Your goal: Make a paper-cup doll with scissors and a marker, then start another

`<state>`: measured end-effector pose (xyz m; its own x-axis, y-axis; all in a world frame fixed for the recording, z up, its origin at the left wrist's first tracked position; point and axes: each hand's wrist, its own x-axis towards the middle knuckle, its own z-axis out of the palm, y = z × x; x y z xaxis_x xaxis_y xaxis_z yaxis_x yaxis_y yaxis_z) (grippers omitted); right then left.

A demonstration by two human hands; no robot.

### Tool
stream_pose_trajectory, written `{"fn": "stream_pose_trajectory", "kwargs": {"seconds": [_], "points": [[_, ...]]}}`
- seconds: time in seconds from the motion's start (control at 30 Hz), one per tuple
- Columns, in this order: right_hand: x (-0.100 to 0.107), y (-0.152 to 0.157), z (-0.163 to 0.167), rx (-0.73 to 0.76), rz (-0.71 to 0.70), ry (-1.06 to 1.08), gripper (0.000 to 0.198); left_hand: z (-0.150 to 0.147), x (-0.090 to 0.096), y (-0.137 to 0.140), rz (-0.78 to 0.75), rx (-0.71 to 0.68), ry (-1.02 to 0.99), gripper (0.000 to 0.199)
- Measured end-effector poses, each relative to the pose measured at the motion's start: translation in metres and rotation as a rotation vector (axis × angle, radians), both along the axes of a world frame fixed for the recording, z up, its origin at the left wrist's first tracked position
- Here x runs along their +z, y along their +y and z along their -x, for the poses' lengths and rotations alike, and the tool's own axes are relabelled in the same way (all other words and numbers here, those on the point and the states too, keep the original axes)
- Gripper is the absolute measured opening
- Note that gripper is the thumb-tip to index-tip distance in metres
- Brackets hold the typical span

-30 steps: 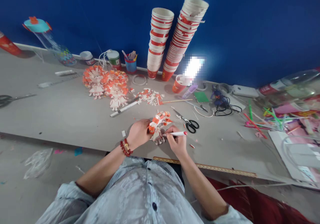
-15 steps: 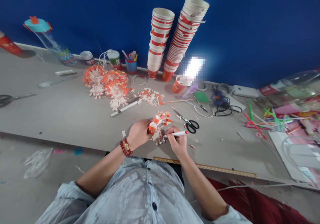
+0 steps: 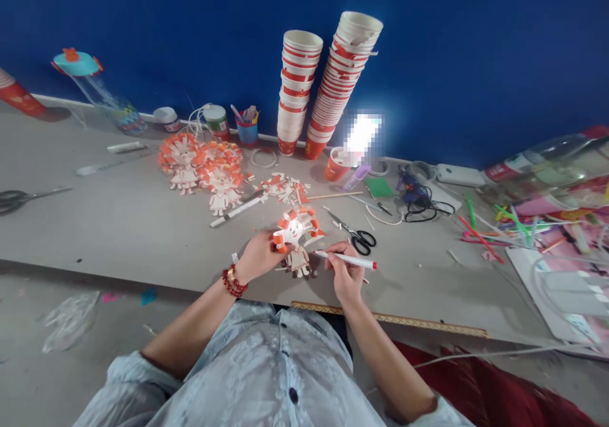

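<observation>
My left hand [image 3: 259,257] pinches the left edge of a paper doll [image 3: 298,259], just above the table. The doll has a smiling face, curled orange-and-white strips around its head and a dress outlined in red. A white marker pen [image 3: 354,260] with a red end is gripped in my right hand [image 3: 346,275]. Its tip points left and sits a little to the right of the doll's dress, apart from it. Black-handled scissors [image 3: 362,242] lie open just beyond my right hand. Several similar paper dolls [image 3: 223,192] with orange fringes lie farther back on the left.
Paper scraps [image 3: 285,189] are heaped behind the doll. Two tall stacks of paper cups [image 3: 297,91] stand against the blue wall, near a lit, blurred screen [image 3: 364,135]. Colourful strips [image 3: 518,230] and a large bottle [image 3: 547,160] crowd the right. Another pair of scissors [image 3: 33,195] lies far left.
The doll has been tilted up so its face now shows toward me. My right hand has drawn the marker pen away to the right of the dress. The camera view has shifted slightly.
</observation>
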<state>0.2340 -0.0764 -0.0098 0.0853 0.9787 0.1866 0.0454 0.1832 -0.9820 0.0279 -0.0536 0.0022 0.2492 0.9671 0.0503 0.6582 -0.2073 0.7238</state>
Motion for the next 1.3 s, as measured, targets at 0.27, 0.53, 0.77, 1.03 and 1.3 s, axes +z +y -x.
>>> {"fn": "stream_pose_trajectory", "kwargs": {"seconds": [0.27, 0.53, 0.77, 1.03, 1.3], "points": [[0.006, -0.013, 0.007, 0.155, -0.013, -0.136, 0.001, -0.003, -0.003, 0.001, -0.023, 0.034, 0.108, 0.015], [0.005, -0.01, 0.022, 0.162, -0.038, -0.25, 0.009, -0.003, -0.002, -0.001, -0.009, 0.053, 0.117, 0.017], [-0.001, -0.009, 0.022, 0.176, -0.042, -0.264, 0.008, -0.003, -0.001, -0.001, 0.031, 0.055, 0.018, 0.014], [0.002, -0.009, 0.025, 0.189, -0.039, -0.272, 0.008, -0.003, -0.002, -0.002, 0.031, 0.05, 0.024, 0.01], [-0.001, -0.009, 0.024, 0.188, -0.032, -0.301, 0.009, -0.004, 0.0, -0.003, 0.016, 0.049, 0.05, 0.01]]}}
